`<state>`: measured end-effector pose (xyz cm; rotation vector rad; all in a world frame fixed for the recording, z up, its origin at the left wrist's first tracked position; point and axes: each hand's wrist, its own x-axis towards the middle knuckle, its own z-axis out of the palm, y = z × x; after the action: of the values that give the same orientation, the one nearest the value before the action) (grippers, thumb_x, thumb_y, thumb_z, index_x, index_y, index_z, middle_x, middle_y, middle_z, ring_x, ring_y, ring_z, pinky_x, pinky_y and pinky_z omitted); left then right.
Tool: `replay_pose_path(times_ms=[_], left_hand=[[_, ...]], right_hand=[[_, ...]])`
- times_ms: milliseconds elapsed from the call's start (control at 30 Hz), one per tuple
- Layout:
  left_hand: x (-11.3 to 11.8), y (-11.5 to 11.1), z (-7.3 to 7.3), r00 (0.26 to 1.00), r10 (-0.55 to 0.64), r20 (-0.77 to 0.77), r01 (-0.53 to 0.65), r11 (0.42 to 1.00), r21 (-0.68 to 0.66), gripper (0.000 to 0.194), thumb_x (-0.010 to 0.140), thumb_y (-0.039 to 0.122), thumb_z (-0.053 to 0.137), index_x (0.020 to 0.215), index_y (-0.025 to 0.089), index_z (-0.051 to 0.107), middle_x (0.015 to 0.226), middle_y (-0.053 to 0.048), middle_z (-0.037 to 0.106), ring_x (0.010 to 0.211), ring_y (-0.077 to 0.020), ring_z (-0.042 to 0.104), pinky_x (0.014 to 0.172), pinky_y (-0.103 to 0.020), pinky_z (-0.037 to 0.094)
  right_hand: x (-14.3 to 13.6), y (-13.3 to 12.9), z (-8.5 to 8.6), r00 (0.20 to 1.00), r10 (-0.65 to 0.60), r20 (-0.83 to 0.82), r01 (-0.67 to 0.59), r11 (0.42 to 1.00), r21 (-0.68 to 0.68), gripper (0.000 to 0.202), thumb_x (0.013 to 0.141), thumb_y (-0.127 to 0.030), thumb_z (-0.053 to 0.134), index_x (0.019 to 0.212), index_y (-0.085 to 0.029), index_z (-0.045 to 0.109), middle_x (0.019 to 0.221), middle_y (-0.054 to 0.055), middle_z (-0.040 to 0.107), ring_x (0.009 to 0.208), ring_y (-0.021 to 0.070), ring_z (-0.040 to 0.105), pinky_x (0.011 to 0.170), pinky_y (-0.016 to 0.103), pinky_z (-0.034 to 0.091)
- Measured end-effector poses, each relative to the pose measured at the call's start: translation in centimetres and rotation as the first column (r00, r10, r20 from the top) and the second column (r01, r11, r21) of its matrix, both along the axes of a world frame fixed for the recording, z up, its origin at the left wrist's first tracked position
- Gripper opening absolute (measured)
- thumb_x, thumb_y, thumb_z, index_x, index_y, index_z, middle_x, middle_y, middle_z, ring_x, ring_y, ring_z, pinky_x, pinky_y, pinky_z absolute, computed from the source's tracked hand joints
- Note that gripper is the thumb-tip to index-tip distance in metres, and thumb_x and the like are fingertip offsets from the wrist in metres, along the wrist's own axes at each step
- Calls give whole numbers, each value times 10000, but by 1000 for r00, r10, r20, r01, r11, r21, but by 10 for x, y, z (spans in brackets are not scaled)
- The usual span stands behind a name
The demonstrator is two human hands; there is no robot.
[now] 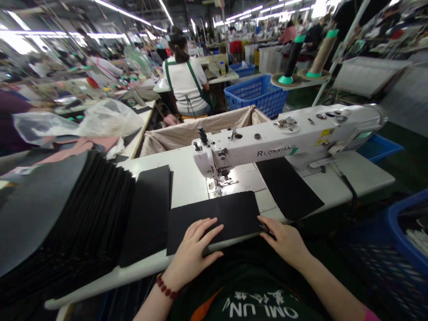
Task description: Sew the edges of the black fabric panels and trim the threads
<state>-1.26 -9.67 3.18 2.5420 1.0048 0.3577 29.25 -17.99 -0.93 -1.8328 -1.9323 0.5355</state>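
Note:
A black rectangular fabric panel (230,213) lies flat on the white table, just in front of the needle area of the sewing machine (247,145). My left hand (195,249) rests on its lower left part, fingers spread and thumb out. At the panel's right edge, my right hand (282,238) is closed around small dark thread snips (265,226), partly hidden by the fingers. Another black panel (289,189) lies under the machine arm on the right. More black panels (147,209) lie left of the front panel, slightly overlapped by it.
A tall stack of black panels (96,214) leans on the left. Behind the table hangs a beige cloth-lined bin (160,138). Blue baskets stand behind (264,93) and at the right (394,240). A person in a white top (185,84) sits ahead, facing away.

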Motion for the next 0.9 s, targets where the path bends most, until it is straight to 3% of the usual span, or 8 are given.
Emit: replay_pose_path(times_ms=[67,200,333,433,533,633,733,900], left_hand=[[-18,-2,-11,996,61,-69,-54,994,98,566,881,320,608,1414,299,421,1467,-80,429,1354,-301,374,1109,-549,291],[-59,4,-15,991,119,-64,-111,988,111,464,923,200,479,1380,286,465,1388,-63,533,1304,-250,465,1129,-552,267],[-94,15,9,932,323,165,-331,943,26,261,900,293,553,1142,278,649,1169,-42,674,1161,-257,577,1109,-532,301],[-102,14,32,746,563,356,-493,826,-273,186,846,392,640,910,223,686,955,-40,691,993,-254,623,923,-393,483],[-94,5,49,525,717,459,-396,683,-614,206,864,407,627,921,211,652,814,-4,631,746,-165,599,658,-239,491],[-82,-4,60,366,807,464,-220,559,-799,267,867,412,629,1070,239,631,921,-9,648,748,-143,590,617,-200,464],[-74,-9,67,324,838,440,-134,501,-855,351,850,422,646,1149,238,624,1034,-43,663,826,-163,603,656,-203,473],[-71,-14,71,312,828,466,-83,513,-854,292,865,398,639,1101,227,649,999,-34,669,831,-144,584,683,-180,454]], right_hand=[[-4,6,2,998,41,-38,-40,999,25,289,925,-244,480,1197,-276,572,1020,45,670,855,200,643,770,318,490],[0,21,34,951,23,-308,25,988,152,201,951,-343,467,1041,-261,627,964,57,612,861,194,606,746,290,487],[11,32,77,898,-15,-439,107,977,185,202,944,-403,484,956,-247,612,929,32,594,873,191,590,769,265,478],[18,34,93,884,-114,-454,181,977,109,225,923,-448,511,940,-247,611,816,-3,596,744,168,581,644,226,479],[22,32,98,855,-182,-486,244,967,67,253,895,-486,537,948,-253,619,799,-4,620,697,172,583,556,219,475],[21,27,103,831,-226,-508,278,960,27,266,872,-510,555,954,-267,624,790,0,644,679,187,594,503,226,472],[19,22,111,815,-257,-519,311,950,18,272,850,-523,572,941,-276,638,760,5,659,658,200,608,485,236,487],[17,16,119,812,-302,-500,353,936,8,345,808,-568,588,939,-261,677,770,32,697,659,232,652,510,264,538]])
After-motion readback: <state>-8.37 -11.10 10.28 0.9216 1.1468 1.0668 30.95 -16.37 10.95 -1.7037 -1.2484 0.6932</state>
